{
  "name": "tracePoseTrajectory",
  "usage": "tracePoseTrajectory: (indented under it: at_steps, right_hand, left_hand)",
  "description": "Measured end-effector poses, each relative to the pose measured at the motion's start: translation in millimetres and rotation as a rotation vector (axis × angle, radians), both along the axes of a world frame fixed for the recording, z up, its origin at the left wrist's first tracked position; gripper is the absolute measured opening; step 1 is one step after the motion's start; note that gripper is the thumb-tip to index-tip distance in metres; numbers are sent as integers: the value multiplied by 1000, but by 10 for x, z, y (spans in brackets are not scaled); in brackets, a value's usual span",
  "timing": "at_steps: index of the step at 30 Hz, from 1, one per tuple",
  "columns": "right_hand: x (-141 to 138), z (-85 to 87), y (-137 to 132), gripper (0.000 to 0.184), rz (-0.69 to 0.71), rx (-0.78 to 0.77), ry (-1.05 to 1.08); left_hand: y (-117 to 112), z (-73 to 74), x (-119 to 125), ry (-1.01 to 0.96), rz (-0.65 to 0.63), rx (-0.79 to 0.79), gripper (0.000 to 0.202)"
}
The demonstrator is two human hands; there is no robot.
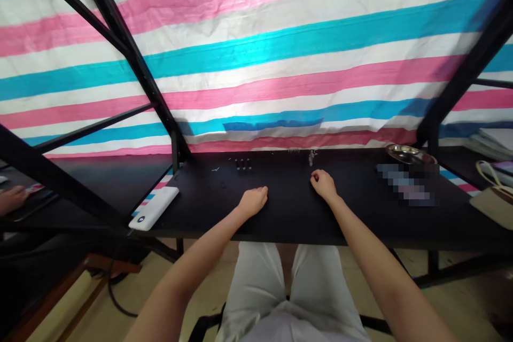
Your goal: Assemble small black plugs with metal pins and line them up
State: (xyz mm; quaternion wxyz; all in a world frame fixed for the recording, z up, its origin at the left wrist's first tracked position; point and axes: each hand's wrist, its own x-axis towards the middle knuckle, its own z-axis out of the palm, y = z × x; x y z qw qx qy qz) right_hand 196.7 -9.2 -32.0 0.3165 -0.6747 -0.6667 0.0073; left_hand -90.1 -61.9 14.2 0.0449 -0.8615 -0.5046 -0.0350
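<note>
My left hand (253, 201) rests on the black table (288, 219) with its fingers curled in. Whatever it may hold is hidden. Farther right, my right hand (324, 185) is closed with thumb and forefinger together. A tiny dark reddish spot shows at its fingertips, too small to name. Just beyond that hand lies a small shiny, clear-looking piece (311, 157). A short row of tiny pieces (294, 150) is along the back edge. Three small dark upright pieces with pale ends (243, 164) stand beyond my left hand, and a thin white scrap (215, 169) lies left of them.
A white flat device (154, 208) lies at the table's left edge. To the right are a shiny metal dish (412, 155), a pixelated item (406, 186) and a beige bag (494, 204). Black frame bars (128, 53) rise at both sides. Another person's hand (12, 199) is far left.
</note>
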Motion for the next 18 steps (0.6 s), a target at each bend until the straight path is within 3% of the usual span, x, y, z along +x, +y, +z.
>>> tracePoseTrajectory:
  at_steps: [12,15,18]
  right_hand:
    - [134,102,-100,24,227,-54,-313]
    - [164,96,-78,24,197,-71,-273]
    - [162,87,-16,22,61,-90,-165]
  left_hand:
    - [-159,-20,227,88,-333,33,19]
    - [-95,-21,308,55,-319,27,19]
    - [10,-34,457,-8,-263,40,21]
